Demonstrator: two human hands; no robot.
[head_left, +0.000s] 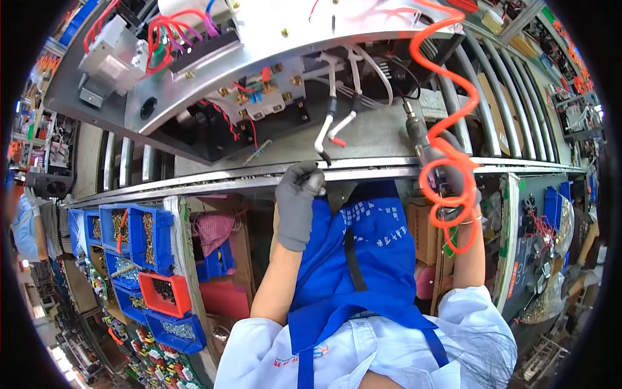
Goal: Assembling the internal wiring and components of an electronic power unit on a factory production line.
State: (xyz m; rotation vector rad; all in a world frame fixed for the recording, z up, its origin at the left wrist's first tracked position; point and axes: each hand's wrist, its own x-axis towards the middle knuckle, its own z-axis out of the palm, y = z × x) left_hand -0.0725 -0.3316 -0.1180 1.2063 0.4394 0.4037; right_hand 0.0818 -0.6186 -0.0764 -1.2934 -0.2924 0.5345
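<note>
Left hand (298,202), white apron print (377,211), perhaps characters

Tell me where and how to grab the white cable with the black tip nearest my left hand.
Probably pinch the white cable just behind its black tip, coming from your near side with the left hand: that end looks loose and points toward you, close to that hand.
</note>
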